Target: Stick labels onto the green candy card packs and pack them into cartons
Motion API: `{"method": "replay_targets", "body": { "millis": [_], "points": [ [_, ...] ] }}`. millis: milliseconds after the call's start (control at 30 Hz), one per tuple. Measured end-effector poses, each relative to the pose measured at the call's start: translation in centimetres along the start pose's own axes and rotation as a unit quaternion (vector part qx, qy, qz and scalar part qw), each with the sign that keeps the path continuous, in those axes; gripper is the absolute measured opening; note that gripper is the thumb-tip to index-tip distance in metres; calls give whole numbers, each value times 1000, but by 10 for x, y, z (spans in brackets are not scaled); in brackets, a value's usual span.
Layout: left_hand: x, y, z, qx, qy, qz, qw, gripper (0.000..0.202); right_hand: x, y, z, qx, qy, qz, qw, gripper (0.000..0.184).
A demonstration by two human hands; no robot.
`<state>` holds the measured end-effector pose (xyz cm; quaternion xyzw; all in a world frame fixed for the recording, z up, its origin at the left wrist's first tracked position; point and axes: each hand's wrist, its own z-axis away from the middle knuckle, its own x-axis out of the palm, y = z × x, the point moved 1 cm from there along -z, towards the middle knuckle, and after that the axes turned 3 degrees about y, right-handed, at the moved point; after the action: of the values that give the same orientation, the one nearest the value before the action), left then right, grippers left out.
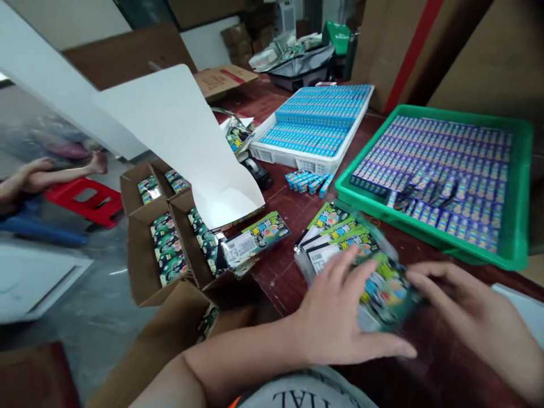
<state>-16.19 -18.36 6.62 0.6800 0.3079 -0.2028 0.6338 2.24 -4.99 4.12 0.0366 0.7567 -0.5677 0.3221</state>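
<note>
My left hand (335,317) lies over a green printed packet (389,289), its fingers stretched out and thumb apart. My right hand (476,317) has its curled fingers and thumb at the right edge of that same packet, which is somewhat blurred. Just beyond my left fingertips, several similar packets (335,226) lie fanned out in a clear plastic tray (304,263). Another stack of green packets (257,238) sits at the table's left edge.
A green tray (425,224) of small purple boxes and a white basket (293,161) of blue boxes stand on the dark red table (276,283). Loose blue boxes (310,182) lie between. Divided cartons (140,249) hold green packs at left. A white sheet (170,124) rises behind; another person's leg (51,175) shows left.
</note>
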Motion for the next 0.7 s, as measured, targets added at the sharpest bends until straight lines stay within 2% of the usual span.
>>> {"method": "replay_targets", "body": {
  "millis": [33, 67, 133, 167, 233, 267, 333, 367, 433, 500, 533, 567, 600, 667, 700],
  "points": [
    [-14, -6, 6, -19, 19, -79, 997, 111, 20, -14, -17, 12, -14, -35, 999, 38],
    [-29, -14, 10, -35, 32, -153, 987, 111, 42, -28, -32, 29, -34, -80, 996, 37],
    [-60, -42, 12, -77, 60, -276, 956, 95, 86, -50, -54, 28, -96, -157, 982, 38],
    [-77, -59, 11, -97, 67, -321, 940, 88, 104, -56, -61, 3, -119, -151, 981, 37],
    [-108, -94, 8, -141, 63, -381, 911, 87, 126, -55, -67, -60, -127, -50, 989, 45],
    [-120, -109, 7, -156, 51, -396, 903, 86, 130, -50, -66, -79, -115, 27, 990, 54],
    [-133, -128, 4, -165, 35, -410, 897, 83, 125, -32, -59, -67, -77, 178, 979, 73],
    [-132, -131, 1, -150, 46, -413, 897, 82, 119, -22, -54, -42, -59, 234, 970, 78],
    [-113, -123, -8, -81, 81, -397, 911, 82, 107, -4, -46, 17, -34, 291, 956, 81],
    [-77, -102, -26, 9, 78, -339, 938, 83, 99, 8, -43, 58, -24, 292, 954, 80],
    [-55, -92, -38, 37, 41, -298, 953, 83, 98, 13, -43, 70, -23, 284, 956, 79],
    [-34, -83, -51, 42, -9, -272, 961, 85, 96, 17, -45, 76, -23, 275, 958, 79],
    [-14, -76, -66, 15, -47, -265, 963, 90, 95, 20, -47, 78, -24, 266, 960, 78],
    [13, -71, -92, -37, -85, -267, 959, 93, 92, 27, -52, 74, -29, 250, 965, 75],
    [20, -72, -103, -51, -92, -269, 958, 88, 89, 31, -54, 72, -32, 239, 968, 73]
  ]
}}
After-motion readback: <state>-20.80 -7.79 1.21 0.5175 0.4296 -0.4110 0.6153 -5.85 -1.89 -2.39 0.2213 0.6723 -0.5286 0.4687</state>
